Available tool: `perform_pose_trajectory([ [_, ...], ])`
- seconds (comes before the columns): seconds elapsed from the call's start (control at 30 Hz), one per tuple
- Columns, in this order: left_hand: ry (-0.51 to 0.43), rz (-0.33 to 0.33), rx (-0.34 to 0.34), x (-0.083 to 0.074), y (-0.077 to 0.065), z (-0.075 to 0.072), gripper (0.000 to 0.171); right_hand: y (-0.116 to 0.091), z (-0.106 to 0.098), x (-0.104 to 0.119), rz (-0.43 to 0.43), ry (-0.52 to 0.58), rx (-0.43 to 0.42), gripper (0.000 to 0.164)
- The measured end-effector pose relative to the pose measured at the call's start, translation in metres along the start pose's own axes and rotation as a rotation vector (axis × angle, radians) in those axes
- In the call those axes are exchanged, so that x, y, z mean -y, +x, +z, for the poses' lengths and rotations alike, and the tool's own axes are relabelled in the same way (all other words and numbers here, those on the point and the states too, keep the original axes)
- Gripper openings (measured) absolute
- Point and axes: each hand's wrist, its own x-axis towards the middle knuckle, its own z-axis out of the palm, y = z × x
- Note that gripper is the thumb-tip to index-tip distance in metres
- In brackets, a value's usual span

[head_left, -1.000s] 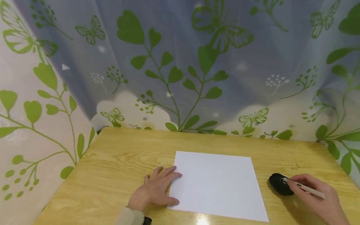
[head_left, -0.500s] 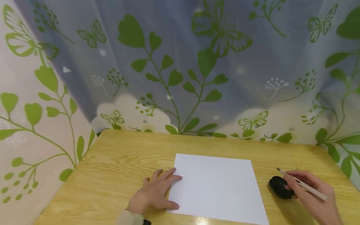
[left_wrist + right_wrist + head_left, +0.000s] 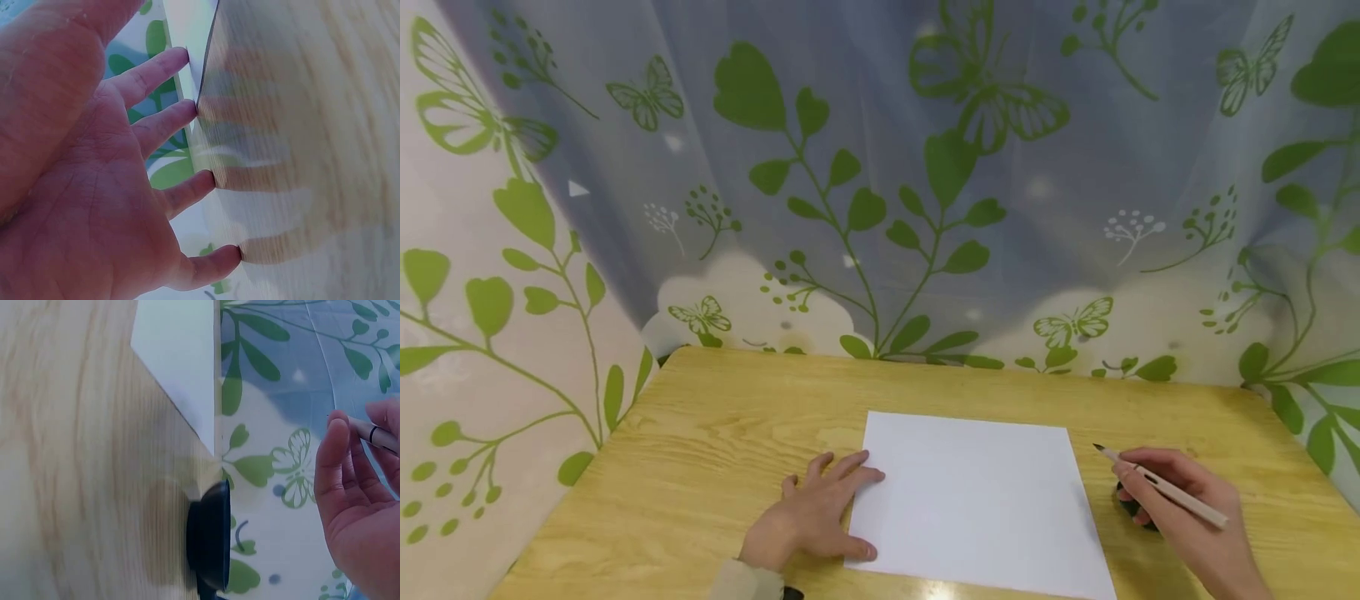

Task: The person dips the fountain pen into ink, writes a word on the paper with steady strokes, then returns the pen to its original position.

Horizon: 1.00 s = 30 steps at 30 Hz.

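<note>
A white sheet of paper [image 3: 973, 508] lies on the wooden table. My left hand [image 3: 816, 517] rests at its left edge with fingers spread, thumb and index finger over the paper. In the left wrist view the fingertips [image 3: 205, 178] meet the tabletop. My right hand [image 3: 1198, 537] pinches a slim, pale-handled brush [image 3: 1187, 502] with a dark pointed tip, held aslant just right of the paper. Behind that hand, partly hidden, is a small black dish [image 3: 1125, 493]; the right wrist view shows the dish [image 3: 212, 537] from the side, below the raised hand.
Wooden tabletop [image 3: 737, 400] surrounds the paper. A curtain [image 3: 1037, 233] printed with green leaves and butterflies hangs along the table's far edge and both sides. A dark band [image 3: 792, 593] shows near my left sleeve [image 3: 747, 581].
My right hand has lifted the brush from the black dish, so its dark tip shows, and carried it left toward the paper. The left hand stays in place on the sheet.
</note>
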Motion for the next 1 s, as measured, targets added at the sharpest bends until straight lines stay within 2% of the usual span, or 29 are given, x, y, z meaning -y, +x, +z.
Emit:
perform_pose_trajectory([
  [0.2, 0.004, 0.003, -0.013, 0.001, 0.001, 0.001, 0.084, 0.001, 0.016, 0.006, 0.022, 0.030, 0.009, 0.030],
  [0.47, -0.008, 0.007, -0.008, 0.001, 0.001, 0.000, 0.084, 0.001, 0.031, 0.012, 0.030, 0.167, 0.094, 0.023],
  [0.67, -0.001, 0.012, -0.017, 0.001, 0.001, 0.000, 0.084, 0.002, 0.044, 0.017, -0.004, 0.160, 0.131, 0.024],
  [1.0, 0.010, 0.006, 0.002, 0.001, 0.002, -0.001, 0.083, 0.006, 0.069, 0.019, 0.034, 0.169, 0.166, 0.027],
])
